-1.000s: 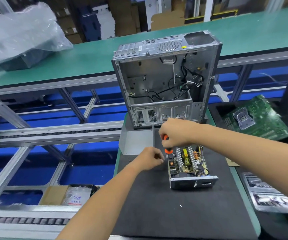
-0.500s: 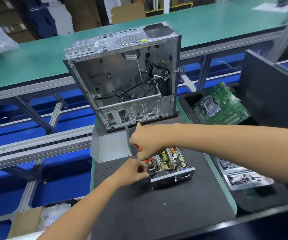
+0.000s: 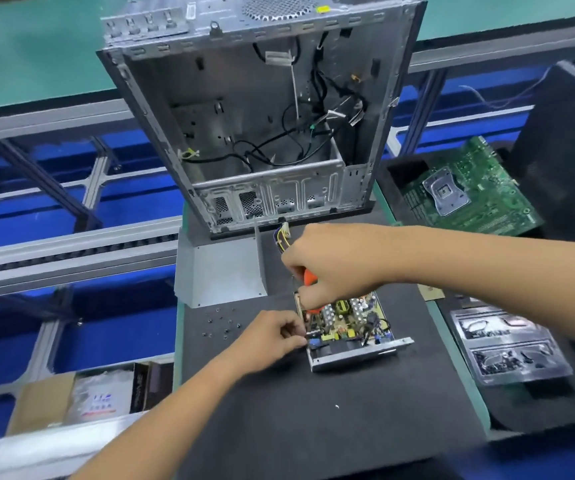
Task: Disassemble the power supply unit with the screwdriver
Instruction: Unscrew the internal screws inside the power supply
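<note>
The opened power supply unit lies on the black mat, its circuit board and metal front wall exposed. My right hand grips the orange-handled screwdriver upright over the unit's left rear corner. My left hand sits at the unit's left edge, its fingertips pinched together by the screwdriver's tip; what they hold is too small to make out. A bundle of yellow and black wires shows behind my right hand.
The empty computer case stands tilted behind the unit. A grey metal cover lies left of it, with several loose screws in front. A green motherboard and plastic trays are on the right.
The view has shifted closer and to the right. Both hands stay at the unit's left rear corner, the screwdriver still upright there.
</note>
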`<action>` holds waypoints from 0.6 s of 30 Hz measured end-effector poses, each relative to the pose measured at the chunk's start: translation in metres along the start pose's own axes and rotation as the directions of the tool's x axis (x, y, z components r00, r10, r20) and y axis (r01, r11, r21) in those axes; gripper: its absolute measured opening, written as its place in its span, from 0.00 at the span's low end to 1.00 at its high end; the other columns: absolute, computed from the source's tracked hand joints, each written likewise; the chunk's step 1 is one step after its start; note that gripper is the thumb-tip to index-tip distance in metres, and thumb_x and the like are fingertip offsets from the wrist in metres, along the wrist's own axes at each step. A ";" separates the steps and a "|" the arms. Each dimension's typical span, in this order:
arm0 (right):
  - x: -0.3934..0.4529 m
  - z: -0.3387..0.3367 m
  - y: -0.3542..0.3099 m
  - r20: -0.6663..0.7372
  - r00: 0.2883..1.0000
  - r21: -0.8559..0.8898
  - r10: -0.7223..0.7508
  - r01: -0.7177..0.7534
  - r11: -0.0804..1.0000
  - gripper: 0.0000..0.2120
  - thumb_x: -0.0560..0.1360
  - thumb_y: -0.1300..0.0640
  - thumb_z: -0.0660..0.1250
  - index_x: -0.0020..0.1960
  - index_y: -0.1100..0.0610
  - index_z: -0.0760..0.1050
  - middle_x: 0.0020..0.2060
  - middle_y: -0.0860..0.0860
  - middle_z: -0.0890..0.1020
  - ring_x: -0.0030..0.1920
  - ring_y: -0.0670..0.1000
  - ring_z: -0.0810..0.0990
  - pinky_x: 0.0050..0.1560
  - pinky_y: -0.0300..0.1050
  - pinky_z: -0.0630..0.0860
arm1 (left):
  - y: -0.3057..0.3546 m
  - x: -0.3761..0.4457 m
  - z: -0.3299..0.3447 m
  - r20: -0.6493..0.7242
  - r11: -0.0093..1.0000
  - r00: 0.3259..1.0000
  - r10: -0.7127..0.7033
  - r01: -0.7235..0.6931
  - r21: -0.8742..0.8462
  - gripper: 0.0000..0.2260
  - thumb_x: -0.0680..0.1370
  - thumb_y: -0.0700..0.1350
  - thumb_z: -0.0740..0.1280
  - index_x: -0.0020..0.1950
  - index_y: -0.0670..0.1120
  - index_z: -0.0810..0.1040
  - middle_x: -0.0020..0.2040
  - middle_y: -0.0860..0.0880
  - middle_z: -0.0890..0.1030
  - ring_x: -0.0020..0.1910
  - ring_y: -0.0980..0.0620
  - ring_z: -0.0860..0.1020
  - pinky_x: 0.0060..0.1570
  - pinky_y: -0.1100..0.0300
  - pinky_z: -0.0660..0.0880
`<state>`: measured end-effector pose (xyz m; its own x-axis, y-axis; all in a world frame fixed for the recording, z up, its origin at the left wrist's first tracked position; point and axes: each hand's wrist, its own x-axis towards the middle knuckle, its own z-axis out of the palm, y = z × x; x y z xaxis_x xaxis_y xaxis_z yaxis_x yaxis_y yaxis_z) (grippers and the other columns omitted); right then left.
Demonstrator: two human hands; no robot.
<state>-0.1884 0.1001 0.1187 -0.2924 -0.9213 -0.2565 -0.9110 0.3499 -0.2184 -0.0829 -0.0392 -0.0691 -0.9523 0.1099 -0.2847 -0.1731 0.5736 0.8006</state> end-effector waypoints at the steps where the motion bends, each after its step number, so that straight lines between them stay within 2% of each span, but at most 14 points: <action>1: 0.000 0.000 0.001 0.007 1.000 0.009 -0.007 0.007 1.000 0.10 0.70 0.50 0.68 0.37 0.54 0.70 0.29 0.46 0.71 0.35 0.50 0.72 0.26 0.42 0.60 | -0.002 0.000 0.001 0.001 1.000 1.000 -0.006 0.007 -0.010 0.06 0.73 0.41 0.72 0.38 0.49 0.77 0.36 0.55 0.79 0.34 0.63 0.73 0.39 0.69 0.71; 4: 0.002 0.000 0.004 0.022 0.999 -0.010 -0.040 0.040 0.999 0.10 0.71 0.50 0.67 0.39 0.55 0.71 0.29 0.46 0.71 0.37 0.51 0.72 0.27 0.42 0.62 | -0.007 0.001 0.002 0.029 0.999 0.999 -0.031 0.032 -0.031 0.08 0.73 0.41 0.71 0.38 0.52 0.77 0.36 0.57 0.79 0.35 0.63 0.74 0.40 0.67 0.72; 6: 0.003 -0.002 0.006 0.024 0.998 -0.025 -0.053 0.054 0.998 0.10 0.71 0.49 0.67 0.38 0.54 0.70 0.29 0.47 0.71 0.33 0.48 0.71 0.25 0.41 0.59 | -0.008 0.001 0.002 0.042 0.998 0.997 -0.057 0.059 -0.038 0.07 0.73 0.41 0.72 0.38 0.51 0.78 0.35 0.57 0.79 0.35 0.61 0.74 0.41 0.64 0.74; 10: 0.003 -0.001 0.009 0.032 0.996 -0.012 -0.078 0.078 0.997 0.12 0.71 0.47 0.66 0.35 0.51 0.67 0.28 0.46 0.71 0.29 0.43 0.67 0.24 0.40 0.56 | -0.009 0.001 0.004 0.053 0.995 0.997 -0.047 0.052 -0.086 0.12 0.73 0.40 0.72 0.35 0.56 0.76 0.30 0.63 0.76 0.31 0.63 0.70 0.36 0.70 0.68; 15: 0.004 0.010 0.014 0.124 0.991 -0.010 -0.053 0.055 0.998 0.10 0.71 0.46 0.65 0.40 0.52 0.70 0.32 0.46 0.70 0.28 0.42 0.65 0.24 0.40 0.57 | -0.015 0.000 0.012 0.016 0.993 1.000 -0.020 0.022 -0.113 0.05 0.71 0.41 0.73 0.39 0.50 0.81 0.35 0.59 0.78 0.32 0.62 0.72 0.36 0.70 0.68; 18: 0.006 0.015 0.016 0.142 0.988 0.019 -0.062 0.060 0.998 0.10 0.71 0.47 0.65 0.41 0.52 0.70 0.31 0.45 0.68 0.29 0.42 0.66 0.26 0.42 0.59 | -0.018 0.000 0.016 -0.009 0.994 1.000 0.005 -0.006 -0.110 0.04 0.71 0.41 0.74 0.40 0.50 0.82 0.36 0.57 0.78 0.32 0.62 0.73 0.35 0.73 0.67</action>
<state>-0.2009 0.1024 0.0998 -0.1913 -0.9078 -0.3733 -0.9210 0.2976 -0.2516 -0.0760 -0.0364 -0.0920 -0.9555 0.1052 -0.2756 -0.1938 0.4803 0.8554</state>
